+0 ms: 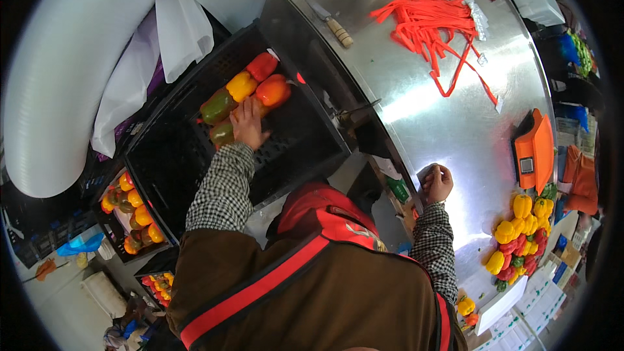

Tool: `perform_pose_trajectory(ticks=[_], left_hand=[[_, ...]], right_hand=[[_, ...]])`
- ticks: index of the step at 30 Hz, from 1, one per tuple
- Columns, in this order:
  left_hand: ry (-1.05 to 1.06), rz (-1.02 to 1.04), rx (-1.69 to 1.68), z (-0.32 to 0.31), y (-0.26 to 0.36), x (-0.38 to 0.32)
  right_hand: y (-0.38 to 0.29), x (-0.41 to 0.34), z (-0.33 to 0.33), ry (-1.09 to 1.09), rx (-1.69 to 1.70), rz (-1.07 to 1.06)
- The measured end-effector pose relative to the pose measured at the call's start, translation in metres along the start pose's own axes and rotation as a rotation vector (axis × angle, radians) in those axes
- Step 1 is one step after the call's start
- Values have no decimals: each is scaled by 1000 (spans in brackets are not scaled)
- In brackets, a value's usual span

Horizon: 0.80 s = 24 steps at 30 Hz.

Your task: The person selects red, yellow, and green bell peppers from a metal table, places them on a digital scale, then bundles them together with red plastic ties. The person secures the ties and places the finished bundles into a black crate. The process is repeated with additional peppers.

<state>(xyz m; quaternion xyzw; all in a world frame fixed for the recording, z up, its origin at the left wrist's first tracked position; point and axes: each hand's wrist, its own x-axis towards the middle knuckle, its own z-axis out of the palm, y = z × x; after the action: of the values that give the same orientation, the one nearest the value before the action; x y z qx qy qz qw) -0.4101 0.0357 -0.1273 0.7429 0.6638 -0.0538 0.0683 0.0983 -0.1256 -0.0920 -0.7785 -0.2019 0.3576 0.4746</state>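
My left hand (248,124) reaches into a black plastic crate (195,83) and rests, fingers apart, on bagged bell peppers. Around it in the crate lie a red pepper (262,66), a yellow one (242,86), an orange-red one (273,91) and a green one (218,107). My right hand (437,184) rests with curled fingers on the near edge of the stainless steel table (419,122); whether it holds anything cannot be told. On the table are a pile of red straps (434,19), a knife with a wooden handle (340,32) and an orange scale (535,151).
Loose yellow and red peppers (521,206) are heaped at the table's right end, near a white tray (501,305). A large roll of clear film (68,68) stands at left. Another crate of packed peppers (141,215) sits lower left. Other people are at the right rim.
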Motion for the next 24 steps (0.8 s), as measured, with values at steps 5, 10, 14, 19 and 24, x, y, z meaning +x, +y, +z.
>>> perform_pose_trajectory(ticks=[5, 10, 14, 19, 24], left_hand=[[-87, 150, -161, -1, -4, -34], [-123, 55, -207, 9, -19, -16], [-425, 42, -395, 37, -29, -4], [-752, -201, -1258, 39, -66, 3], [-1055, -151, -2238, -5, -84, -29]], right_hand=[[-2, 0, 0, 34, 1, 19], [3, 6, -2, 77, -16, 3], [9, 11, -5, 117, -45, 9], [13, 12, -8, 122, -23, 16], [15, 13, -7, 170, -42, 44]])
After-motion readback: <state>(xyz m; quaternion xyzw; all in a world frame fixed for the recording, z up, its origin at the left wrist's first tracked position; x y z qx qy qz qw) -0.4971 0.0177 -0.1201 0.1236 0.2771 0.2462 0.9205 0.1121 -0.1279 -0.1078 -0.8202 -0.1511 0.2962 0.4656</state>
